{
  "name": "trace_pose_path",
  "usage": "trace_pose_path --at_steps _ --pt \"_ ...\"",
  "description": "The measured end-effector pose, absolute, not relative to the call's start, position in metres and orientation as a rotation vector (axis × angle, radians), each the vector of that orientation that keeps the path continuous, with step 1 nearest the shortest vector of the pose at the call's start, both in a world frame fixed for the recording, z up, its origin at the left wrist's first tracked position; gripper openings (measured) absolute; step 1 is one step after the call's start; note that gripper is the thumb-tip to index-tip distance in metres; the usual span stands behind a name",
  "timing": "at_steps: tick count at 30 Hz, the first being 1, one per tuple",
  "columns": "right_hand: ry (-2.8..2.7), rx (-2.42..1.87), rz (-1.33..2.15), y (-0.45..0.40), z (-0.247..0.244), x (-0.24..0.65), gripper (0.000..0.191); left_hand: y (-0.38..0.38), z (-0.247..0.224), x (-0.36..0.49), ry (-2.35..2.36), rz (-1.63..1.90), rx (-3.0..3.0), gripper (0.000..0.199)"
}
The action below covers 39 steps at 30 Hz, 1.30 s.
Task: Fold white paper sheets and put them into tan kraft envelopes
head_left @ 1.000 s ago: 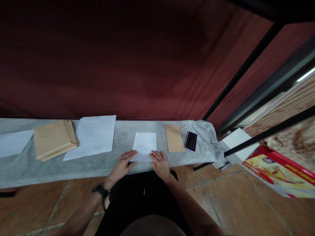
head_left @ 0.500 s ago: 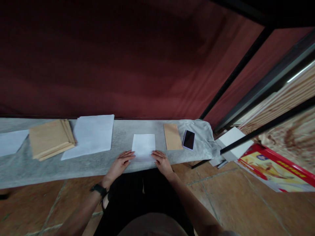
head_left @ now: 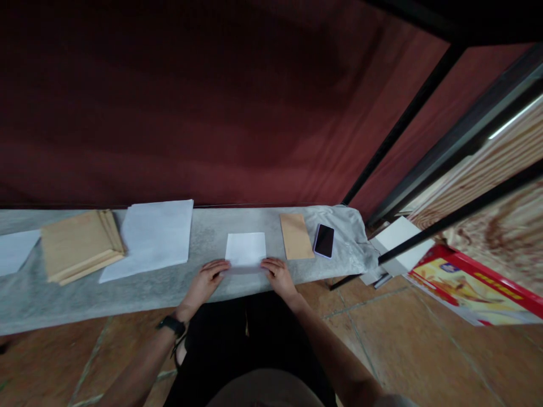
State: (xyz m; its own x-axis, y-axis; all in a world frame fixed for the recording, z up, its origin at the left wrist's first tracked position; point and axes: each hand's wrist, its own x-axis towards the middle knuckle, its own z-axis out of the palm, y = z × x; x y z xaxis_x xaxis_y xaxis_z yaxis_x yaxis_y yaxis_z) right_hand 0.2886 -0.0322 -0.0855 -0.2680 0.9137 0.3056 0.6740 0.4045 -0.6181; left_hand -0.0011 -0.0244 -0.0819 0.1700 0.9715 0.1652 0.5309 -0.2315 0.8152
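A small white sheet of paper (head_left: 245, 249) lies in front of me on the grey cloth-covered table. My left hand (head_left: 211, 277) has its fingers closed at the sheet's near left corner. At the near right corner, the fingers of my right hand (head_left: 278, 275) are closed on the paper too. The near edge looks raised or folded, with a shaded strip below it. To the right of the sheet lies a brown envelope (head_left: 296, 236). A dark-screened phone (head_left: 324, 241) is just beyond it.
On the left, a stack of brown envelopes (head_left: 78, 243) overlaps large white sheets (head_left: 156, 234). Another white sheet (head_left: 16, 250) lies farther left. A red-and-yellow box (head_left: 475, 288) and a white box (head_left: 401, 246) stand past the table's right end, near a black metal bar (head_left: 407, 121).
The white sheet now looks shorter from front to back, its near edge higher up. Both hands stay at its near corners. The view has shifted slightly.
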Motion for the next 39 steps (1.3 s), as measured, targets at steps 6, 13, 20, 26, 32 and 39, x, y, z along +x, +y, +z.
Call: trace_pose_path --at_steps 6,13,20,26,32,39 --pt "-2.021 -1.364 0.496 -0.029 -0.082 0.287 0.038 -0.02 -0.077 0.0 1.438 0.915 1.784 0.014" --pt "-1.855 -1.276 0.655 -0.026 -0.059 0.284 0.03 -0.023 -0.055 0.013 1.459 1.139 1.606 0.025" --pt "-1.265 -1.132 0.998 -0.011 -0.013 0.268 0.033 -0.002 -0.023 0.021 1.445 1.298 1.223 0.06" --pt "-0.806 -0.932 1.283 -0.018 0.008 0.259 0.04 -0.01 -0.019 0.019 1.286 1.137 1.058 0.048" --pt "-0.736 -0.998 1.31 -0.023 0.004 0.265 0.034 0.001 -0.019 0.003 1.401 1.175 1.039 0.053" --pt "-0.831 -1.103 1.155 -0.022 -0.001 0.271 0.032 0.031 0.006 0.004 1.426 1.294 1.082 0.052"
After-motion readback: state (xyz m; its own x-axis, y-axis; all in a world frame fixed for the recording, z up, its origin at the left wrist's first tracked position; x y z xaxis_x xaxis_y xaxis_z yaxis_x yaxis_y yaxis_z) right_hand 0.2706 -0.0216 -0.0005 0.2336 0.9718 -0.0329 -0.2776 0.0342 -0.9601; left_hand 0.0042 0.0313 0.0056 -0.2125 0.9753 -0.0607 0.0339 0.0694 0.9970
